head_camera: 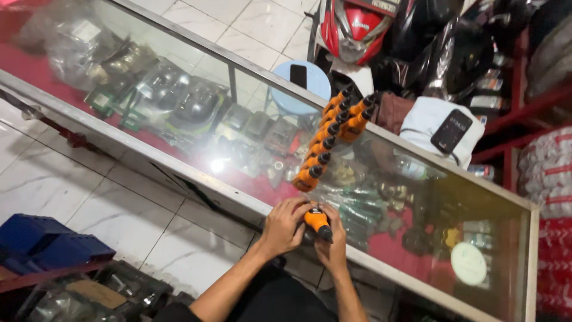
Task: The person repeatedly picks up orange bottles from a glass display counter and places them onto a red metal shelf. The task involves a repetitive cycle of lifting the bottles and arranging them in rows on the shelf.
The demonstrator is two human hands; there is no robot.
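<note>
Both my hands meet at the near edge of a glass display counter (179, 113). Between them is a small orange bottle with a black cap (318, 223), lying tilted. My left hand (286, 226) wraps it from the left and my right hand (331, 241) cups it from below and the right. Just beyond, several like orange bottles (325, 146) stand in a row on the glass, and a second short row (357, 116) stands beside its far end.
Under the glass lie packaged parts on red lining. Behind the counter are a blue stool (286, 89) with a phone on it, a red motorcycle front (354, 27), and a white cloth (426, 119) with a dark phone (451, 131). Blue crates (44, 241) sit at the lower left.
</note>
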